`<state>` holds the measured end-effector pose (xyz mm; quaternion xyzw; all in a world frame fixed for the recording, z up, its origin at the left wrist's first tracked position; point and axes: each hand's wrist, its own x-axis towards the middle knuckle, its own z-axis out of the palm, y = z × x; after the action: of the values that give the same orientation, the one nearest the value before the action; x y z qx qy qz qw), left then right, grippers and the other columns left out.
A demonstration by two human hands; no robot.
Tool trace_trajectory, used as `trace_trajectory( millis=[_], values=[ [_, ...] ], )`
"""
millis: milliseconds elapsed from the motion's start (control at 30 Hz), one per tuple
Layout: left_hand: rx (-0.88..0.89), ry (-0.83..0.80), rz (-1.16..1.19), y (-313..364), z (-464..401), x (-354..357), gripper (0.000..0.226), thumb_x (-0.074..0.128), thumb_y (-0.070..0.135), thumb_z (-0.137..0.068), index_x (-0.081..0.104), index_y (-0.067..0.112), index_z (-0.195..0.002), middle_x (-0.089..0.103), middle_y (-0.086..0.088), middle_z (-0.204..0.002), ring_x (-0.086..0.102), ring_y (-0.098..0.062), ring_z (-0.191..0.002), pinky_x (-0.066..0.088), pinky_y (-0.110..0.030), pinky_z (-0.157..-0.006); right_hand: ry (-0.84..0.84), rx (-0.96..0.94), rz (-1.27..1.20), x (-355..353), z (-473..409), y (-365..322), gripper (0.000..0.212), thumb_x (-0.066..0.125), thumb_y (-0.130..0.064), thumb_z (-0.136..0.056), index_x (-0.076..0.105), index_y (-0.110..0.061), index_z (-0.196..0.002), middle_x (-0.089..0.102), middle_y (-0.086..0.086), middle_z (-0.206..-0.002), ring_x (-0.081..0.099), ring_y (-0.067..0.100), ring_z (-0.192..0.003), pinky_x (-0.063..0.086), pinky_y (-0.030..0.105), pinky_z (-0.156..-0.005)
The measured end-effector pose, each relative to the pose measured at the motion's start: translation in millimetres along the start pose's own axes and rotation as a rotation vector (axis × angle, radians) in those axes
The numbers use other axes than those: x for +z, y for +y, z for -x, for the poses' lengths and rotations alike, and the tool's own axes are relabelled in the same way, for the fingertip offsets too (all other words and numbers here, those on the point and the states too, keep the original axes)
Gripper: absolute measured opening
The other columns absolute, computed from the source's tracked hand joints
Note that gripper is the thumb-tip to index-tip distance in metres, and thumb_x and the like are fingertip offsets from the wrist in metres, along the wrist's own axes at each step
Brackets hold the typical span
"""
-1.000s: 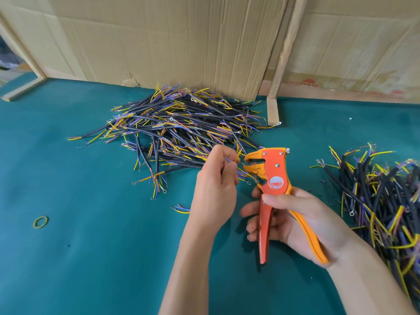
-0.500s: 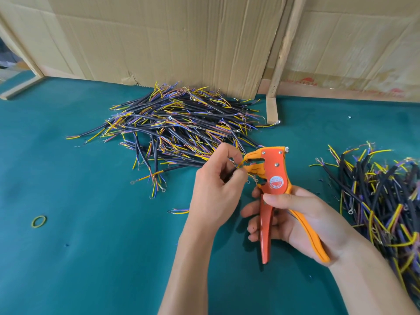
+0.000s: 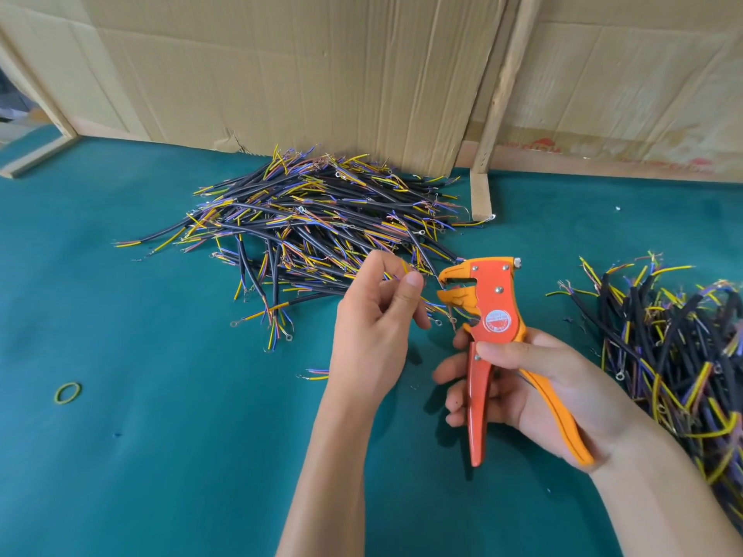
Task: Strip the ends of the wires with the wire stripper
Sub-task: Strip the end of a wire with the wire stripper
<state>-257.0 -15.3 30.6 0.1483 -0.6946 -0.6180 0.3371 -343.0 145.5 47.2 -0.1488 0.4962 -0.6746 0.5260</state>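
- Two hands are working close to us: our right hand [image 3: 538, 379] is wrapping its grip around the handles of the wire stripper [image 3: 492, 315], thumb lying across the upper part of the red handle, fingers curled behind, and the handles are standing spread apart.
- Our left hand [image 3: 374, 315] is pinching a wire [image 3: 406, 267] between thumb and forefinger, the yellow strand showing just above the thumb tip.
- Half a second ago that hand was pressed right up against the stripper's head; now it is sitting a little back from it, with a gap opening between the thumb and the beak.
- We are judging that one end has either just come out of the tool or is being lined up again; whether copper is bared there is too small to tell.
- The stripper's jaws are standing slightly parted, and a thin strand seems to be lying across the mouth, though we cannot be sure.
- On the stripper's body a round red-and-white sticker [image 3: 497, 318] is showing; its writing is too small to read.
- Right of us a second heap of wires [image 3: 675, 347] is lying on the green desk [image 3: 161, 456], and a rubber band [image 3: 67, 393] is lying at the left.
- Farther off the big pile of wires [image 3: 313, 223] is spreading before the cardboard [image 3: 281, 74], which is carrying faint red print at the right that we cannot read.
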Motion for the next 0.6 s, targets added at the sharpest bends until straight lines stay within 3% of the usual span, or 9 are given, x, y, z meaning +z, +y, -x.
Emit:
trace_trajectory(
  millis=[133,400,600],
  values=[
    [-0.019,-0.009,0.024,1,1,1,0.013,0.050,0.027,-0.100,0.044,0.021,-0.091,0.067,-0.007,-0.064,0.026,-0.023,-0.051,0.024,-0.037,-0.048,-0.080,0.024,0.005,-4,3,-2,0.045,0.093,-0.021,-0.069,0.071,-0.006,-0.105,0.064,0.041,-0.105,0.068,0.046,-0.077,0.057,0.057,-0.073],
    [-0.019,-0.100,-0.058,-1,2,-1,0.009,0.047,0.021,-0.101,0.043,0.018,-0.093,0.066,-0.005,-0.062,0.030,-0.018,-0.051,0.028,-0.027,-0.049,-0.141,0.066,0.027,-8,7,-4,0.043,0.091,-0.019,-0.071,0.070,-0.004,-0.106,0.063,0.041,-0.102,0.068,0.046,-0.077,0.056,0.060,-0.077],
    [0.006,-0.141,-0.125,-2,3,0,0.009,0.046,0.014,-0.102,0.045,0.017,-0.094,0.064,-0.006,-0.060,0.032,-0.011,-0.048,0.029,-0.021,-0.050,-0.164,0.069,0.044,-11,11,-7,0.044,0.092,-0.017,-0.071,0.069,-0.004,-0.106,0.061,0.032,-0.088,0.063,0.042,-0.071,0.055,0.058,-0.073]
  ],
)
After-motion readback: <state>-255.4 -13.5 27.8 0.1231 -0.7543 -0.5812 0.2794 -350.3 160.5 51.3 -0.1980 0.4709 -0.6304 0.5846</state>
